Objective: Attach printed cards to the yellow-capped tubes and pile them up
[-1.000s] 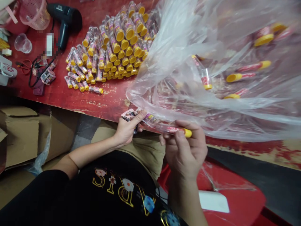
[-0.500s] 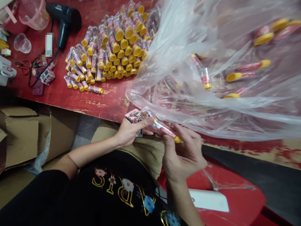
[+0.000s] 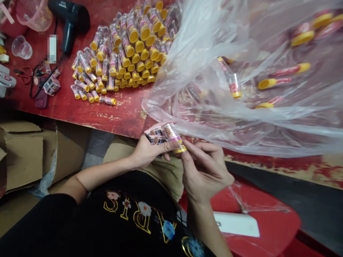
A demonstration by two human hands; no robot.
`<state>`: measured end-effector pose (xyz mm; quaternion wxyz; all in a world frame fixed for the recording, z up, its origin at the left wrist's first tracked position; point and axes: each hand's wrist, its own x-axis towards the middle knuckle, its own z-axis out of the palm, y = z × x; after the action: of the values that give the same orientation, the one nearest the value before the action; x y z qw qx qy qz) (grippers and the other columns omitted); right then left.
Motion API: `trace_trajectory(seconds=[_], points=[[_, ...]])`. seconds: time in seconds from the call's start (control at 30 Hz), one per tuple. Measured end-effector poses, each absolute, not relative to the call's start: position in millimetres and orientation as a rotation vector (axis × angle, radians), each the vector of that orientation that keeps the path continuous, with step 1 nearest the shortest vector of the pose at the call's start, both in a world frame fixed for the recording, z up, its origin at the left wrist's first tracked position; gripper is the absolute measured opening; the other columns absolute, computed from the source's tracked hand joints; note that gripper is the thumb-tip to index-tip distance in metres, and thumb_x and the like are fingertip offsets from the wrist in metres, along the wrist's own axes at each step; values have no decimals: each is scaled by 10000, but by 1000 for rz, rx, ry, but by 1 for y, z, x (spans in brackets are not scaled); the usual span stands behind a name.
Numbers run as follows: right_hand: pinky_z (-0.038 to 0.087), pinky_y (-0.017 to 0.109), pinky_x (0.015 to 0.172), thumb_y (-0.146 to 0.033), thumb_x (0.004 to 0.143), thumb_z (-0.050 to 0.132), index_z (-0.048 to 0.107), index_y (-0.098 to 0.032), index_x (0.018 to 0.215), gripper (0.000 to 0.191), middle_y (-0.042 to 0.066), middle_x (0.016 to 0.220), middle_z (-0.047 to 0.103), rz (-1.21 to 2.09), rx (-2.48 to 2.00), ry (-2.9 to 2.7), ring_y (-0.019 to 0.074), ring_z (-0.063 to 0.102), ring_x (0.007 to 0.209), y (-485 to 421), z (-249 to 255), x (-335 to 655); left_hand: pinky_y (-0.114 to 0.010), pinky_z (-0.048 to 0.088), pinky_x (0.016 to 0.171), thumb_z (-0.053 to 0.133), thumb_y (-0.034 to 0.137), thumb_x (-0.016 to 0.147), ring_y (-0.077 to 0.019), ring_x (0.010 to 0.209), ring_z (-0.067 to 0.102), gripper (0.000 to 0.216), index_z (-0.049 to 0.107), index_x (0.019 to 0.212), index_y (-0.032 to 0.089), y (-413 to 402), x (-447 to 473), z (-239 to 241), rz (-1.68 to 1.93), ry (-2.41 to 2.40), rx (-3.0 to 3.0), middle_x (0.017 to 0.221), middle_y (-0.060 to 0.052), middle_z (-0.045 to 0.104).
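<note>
Your L hand (image 3: pixel 146 151) grips printed labels (image 3: pixel 154 135) & a yellow-capped clear tube (image 3: pixel 170 132), long axis slanting cap end twd your R hand (image 3: pixel 205 169), whose fingertips pinch that end.

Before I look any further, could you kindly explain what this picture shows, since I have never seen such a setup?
Certainly. There is no machine here: these are a person's two bare hands, seen by a camera worn on that person's head, looking forward and down. The left hand holds pink-and-black flat printed pieces and, under its thumb, a clear plastic tube with a printed label. The right hand has its fingertips at the tube's yellow end. On the worn red table lie a heap of clear yellow-ended tubes, a large translucent plastic bag with more tubes showing through, and a black pistol-shaped tool.
</note>
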<state>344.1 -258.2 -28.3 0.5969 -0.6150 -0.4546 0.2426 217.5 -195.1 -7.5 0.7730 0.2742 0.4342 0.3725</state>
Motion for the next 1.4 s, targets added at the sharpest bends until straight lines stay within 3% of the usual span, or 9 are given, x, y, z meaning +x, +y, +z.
trace_trajectory(seconds=[0.3,0.47,0.67,0.77,0.87,0.93,1.1,1.23,1.4], points=[[506,270,630,-190,867,819,835,-316,1137,298,15,871,655,448,-1468,-1081,128,619,759,-256,-30,343,-187,494,518,987,464,616,-70,632,571,913,626,1419,221,-197,218,-9,794,972,573,880,17,657],[564,320,730,-231,882,806,840,-287,1113,240,27,885,686,497,-1458,-1132,153,659,810,-248,-37,340,-181,486,495,996,461,593,-80,657,589,890,656,1374,202,-194,212,-18,840,983,543,920,4,664],[544,287,685,-285,893,780,851,-245,1074,198,35,878,711,665,-1418,-1076,142,658,775,-225,-50,323,-212,519,506,938,580,652,-89,642,642,869,639,1369,189,-192,188,-27,934,1098,593,1083,-57,711],[537,286,683,-346,900,758,851,-222,1053,218,43,895,713,770,-1381,-1036,153,663,800,-195,-62,304,-200,459,472,864,637,733,-90,582,639,768,646,1303,171,-184,156,-36,1084,1326,716,918,-24,714],[532,296,700,-363,887,754,853,-211,1011,220,41,870,700,792,-1283,-1123,156,646,795,-149,-77,276,-184,414,490,870,530,782,-66,531,587,556,660,1157,178,-168,114,-45,1287,1599,855,691,58,619],[521,298,691,-342,888,738,852,-211,1003,208,36,852,687,807,-1234,-1218,148,620,757,-117,-86,257,-182,408,504,873,438,807,-59,528,581,466,653,1129,183,-154,91,-47,1331,1705,869,671,68,615],[554,344,776,-279,900,667,829,-185,1039,234,63,898,712,899,-1260,-1459,173,634,778,-73,-106,230,-196,397,446,777,268,909,-86,573,672,522,563,1360,116,-126,69,-47,1195,1723,664,989,-66,767],[581,388,865,-265,926,580,741,-159,1266,392,115,1095,726,900,-1244,-1562,188,655,839,-78,-112,232,-186,429,466,721,243,942,-94,653,726,538,523,1427,123,-118,68,-50,1211,1689,623,1310,-162,719],[574,402,880,-325,924,623,706,-145,1305,429,144,1163,676,857,-1285,-1739,219,648,905,-85,-105,227,-222,526,635,830,337,858,-126,729,710,557,602,1338,171,-110,66,-62,1174,1844,894,1105,-83,752]])
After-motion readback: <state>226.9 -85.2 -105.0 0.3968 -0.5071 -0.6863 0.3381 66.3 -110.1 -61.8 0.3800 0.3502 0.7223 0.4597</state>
